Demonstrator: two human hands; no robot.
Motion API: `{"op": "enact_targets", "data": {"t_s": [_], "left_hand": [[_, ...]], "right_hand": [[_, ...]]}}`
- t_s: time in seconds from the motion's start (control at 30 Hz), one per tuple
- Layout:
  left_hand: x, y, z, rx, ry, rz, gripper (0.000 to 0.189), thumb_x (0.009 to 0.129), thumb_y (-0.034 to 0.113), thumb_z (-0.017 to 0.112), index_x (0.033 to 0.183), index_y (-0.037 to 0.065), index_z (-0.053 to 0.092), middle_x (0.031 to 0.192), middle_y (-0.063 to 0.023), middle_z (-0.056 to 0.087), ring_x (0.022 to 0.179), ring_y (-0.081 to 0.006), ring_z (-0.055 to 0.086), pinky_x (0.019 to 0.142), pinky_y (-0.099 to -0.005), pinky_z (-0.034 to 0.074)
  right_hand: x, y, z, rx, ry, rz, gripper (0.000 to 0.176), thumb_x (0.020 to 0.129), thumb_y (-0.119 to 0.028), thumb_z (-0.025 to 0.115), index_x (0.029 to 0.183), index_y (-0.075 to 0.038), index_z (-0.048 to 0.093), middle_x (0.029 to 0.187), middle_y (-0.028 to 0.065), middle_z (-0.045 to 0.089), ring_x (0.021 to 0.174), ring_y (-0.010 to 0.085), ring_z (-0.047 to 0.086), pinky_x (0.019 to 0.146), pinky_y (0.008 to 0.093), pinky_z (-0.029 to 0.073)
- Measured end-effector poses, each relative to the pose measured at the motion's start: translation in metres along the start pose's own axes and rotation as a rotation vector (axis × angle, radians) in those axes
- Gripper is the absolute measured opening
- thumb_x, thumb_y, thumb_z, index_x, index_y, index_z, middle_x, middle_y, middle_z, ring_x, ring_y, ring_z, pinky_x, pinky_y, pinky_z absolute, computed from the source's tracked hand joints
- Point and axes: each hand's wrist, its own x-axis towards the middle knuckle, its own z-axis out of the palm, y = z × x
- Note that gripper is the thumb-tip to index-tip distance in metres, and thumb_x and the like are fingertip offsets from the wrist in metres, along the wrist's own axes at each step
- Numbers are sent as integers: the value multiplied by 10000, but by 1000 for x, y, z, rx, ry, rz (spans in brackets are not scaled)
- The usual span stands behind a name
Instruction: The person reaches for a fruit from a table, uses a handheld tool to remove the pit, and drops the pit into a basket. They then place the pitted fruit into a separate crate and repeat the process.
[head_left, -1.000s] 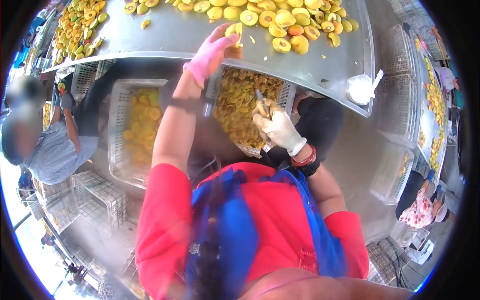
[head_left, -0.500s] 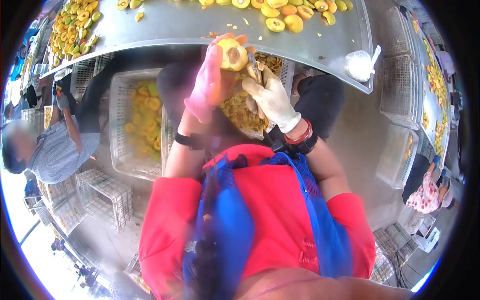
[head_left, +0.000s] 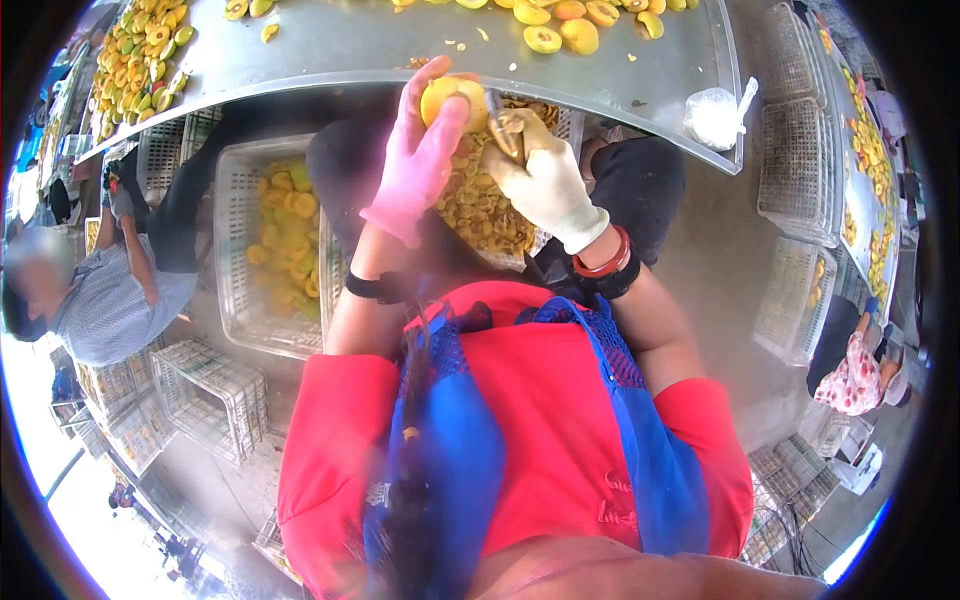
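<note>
My left hand (head_left: 412, 178), in a pink glove, grips a half of a yellow peach-like fruit (head_left: 437, 97) with the thumb pressed across it. Close at its right side is a small metal tool with a brownish handle (head_left: 507, 140), held in my right hand (head_left: 545, 190), which wears a whitish glove. The tool's tip is right by the fruit's edge, and its exact kind is hard to make out. Below both hands, a crate between my knees holds a heap of yellow-brown peelings (head_left: 490, 215).
A metal table (head_left: 620, 90) with scattered fruit halves (head_left: 580, 37) spans the front. A knotted plastic bag (head_left: 715, 117) lies near its right corner. To my left stands a white crate (head_left: 232, 250) of yellow fruit pieces. Stacked crates (head_left: 795, 165) line the right; a person (head_left: 120, 290) sits at left.
The fruit half has turned, and my left thumb now lies over it where the brown centre faced up before. My right hand and the tool have shifted slightly, still beside the fruit.
</note>
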Motion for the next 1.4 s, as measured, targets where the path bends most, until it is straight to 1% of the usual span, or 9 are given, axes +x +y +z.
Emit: {"op": "enact_targets", "data": {"t_s": [0.1,0.2,0.3,0.5,0.7,0.8,1.03,1.23,1.4], "left_hand": [[4,-15,-12,231,-15,174,524,1056,412,408,1447,64,411,1234,-87,619,1058,-132,592,908,-286,491],[3,-17,-5,42,-24,241,424,1060,304,397,1336,4,513,1163,-69,632,1056,-146,584,974,-290,439],[9,-25,-9,204,4,283,660,1024,576,349,1279,-3,534,1132,-110,657,997,-165,623,895,-315,506],[13,-20,3,23,51,269,827,934,750,331,1166,3,599,1074,-137,668,961,-229,643,896,-346,515],[13,-19,18,-155,87,423,649,1051,510,252,1112,-32,604,992,-103,668,866,-170,622,818,-303,500],[17,-15,15,24,73,414,678,1041,546,262,1089,-34,612,961,-110,673,849,-178,625,801,-302,504],[23,-2,23,-305,135,302,780,1006,644,259,1049,-44,622,913,-123,671,819,-214,628,798,-329,507],[17,0,25,-99,159,364,887,916,792,269,1070,-1,636,958,-129,671,887,-232,634,835,-341,500],[20,-4,18,-26,74,484,662,1057,509,266,1038,-41,634,973,-128,675,884,-196,626,831,-313,498]], "right_hand": [[0,-4,0,-126,-31,-116,310,809,-63,694,1086,-33,557,827,165,638,765,389,640,638,410,507],[1,0,-2,-244,-97,-172,271,821,-81,680,1051,-32,547,803,161,638,738,376,646,628,413,505],[-3,3,3,-228,-125,-103,251,828,-93,669,1026,-20,533,776,161,635,723,373,649,622,418,501],[-4,8,13,-73,-82,-127,233,862,-42,645,1059,-37,521,839,157,631,758,393,642,670,379,511],[0,-6,12,31,-73,-103,240,868,-58,642,1077,-36,527,840,156,631,776,391,648,677,376,511],[-1,0,11,-260,-87,-62,261,866,-67,647,1094,-27,526,845,161,638,775,393,658,674,387,515],[14,0,9,-46,-103,-186,394,811,-68,690,1144,0,490,836,215,654,780,424,656,648,445,521],[13,-8,6,-7,-116,-119,387,806,-71,693,1130,-1,494,832,207,649,770,422,655,639,442,516],[11,-9,-1,-229,-155,-103,311,867,-54,621,1145,-13,488,776,162,644,713,386,665,621,405,524]]}}
